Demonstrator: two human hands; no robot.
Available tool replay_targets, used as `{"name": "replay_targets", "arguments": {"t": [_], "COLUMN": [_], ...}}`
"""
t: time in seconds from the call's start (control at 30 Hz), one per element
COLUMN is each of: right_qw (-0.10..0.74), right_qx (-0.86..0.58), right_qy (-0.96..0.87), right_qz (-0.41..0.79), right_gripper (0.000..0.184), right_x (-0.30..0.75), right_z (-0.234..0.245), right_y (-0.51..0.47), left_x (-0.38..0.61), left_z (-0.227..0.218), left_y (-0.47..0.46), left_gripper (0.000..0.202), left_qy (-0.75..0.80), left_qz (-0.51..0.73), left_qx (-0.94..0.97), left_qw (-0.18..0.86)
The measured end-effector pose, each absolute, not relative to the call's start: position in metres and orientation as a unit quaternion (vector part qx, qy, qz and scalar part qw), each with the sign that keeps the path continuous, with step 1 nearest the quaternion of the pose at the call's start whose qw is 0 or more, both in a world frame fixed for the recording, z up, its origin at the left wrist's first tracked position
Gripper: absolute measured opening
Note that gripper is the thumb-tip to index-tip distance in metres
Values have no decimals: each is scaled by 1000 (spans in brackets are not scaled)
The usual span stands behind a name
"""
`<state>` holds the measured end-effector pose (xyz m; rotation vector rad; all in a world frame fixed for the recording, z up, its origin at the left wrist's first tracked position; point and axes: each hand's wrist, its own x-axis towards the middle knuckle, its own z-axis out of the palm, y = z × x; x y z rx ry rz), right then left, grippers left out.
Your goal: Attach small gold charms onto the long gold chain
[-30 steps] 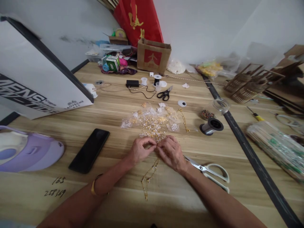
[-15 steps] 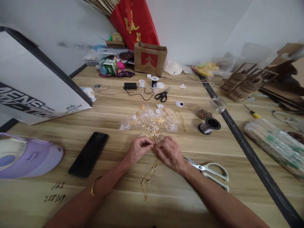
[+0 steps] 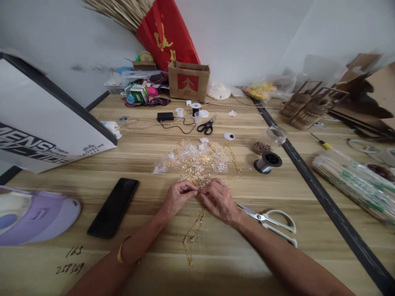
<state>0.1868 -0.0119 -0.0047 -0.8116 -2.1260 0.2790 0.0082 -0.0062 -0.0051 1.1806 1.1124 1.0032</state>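
Note:
My left hand (image 3: 179, 197) and my right hand (image 3: 219, 200) meet fingertip to fingertip over a wooden table (image 3: 216, 263). Both pinch the top end of a gold chain (image 3: 191, 236) that trails toward me across the wood. Just beyond the fingers lies a heap of small gold and silver charms (image 3: 194, 162) in clear packets. White-handled scissors (image 3: 271, 220) lie right beside my right wrist.
A black phone (image 3: 113, 206) lies to the left, a purple visor cap (image 3: 33, 213) further left, a white bag (image 3: 46, 119) behind it. A wire spool (image 3: 267, 161), bead jar (image 3: 262, 147), black scissors (image 3: 206, 125) and paper bag (image 3: 189, 81) stand beyond.
My hands stay pinched together on the chain. The view has tilted upward a little, so everything sits lower in the picture.

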Motion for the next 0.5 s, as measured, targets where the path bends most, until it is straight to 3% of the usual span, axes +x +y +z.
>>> {"name": "replay_targets", "arguments": {"t": [0.5], "right_qw": [434], "right_qx": [-333], "right_qy": [-827], "right_qz": [128], "right_gripper": [4], "right_x": [187], "right_z": [-5], "right_y": [-11], "left_x": [9], "left_z": [3], "left_y": [-5], "left_gripper": [15], "left_qy": [481], "left_qz": [417], "left_qx": [461], "left_qw": [618]}}
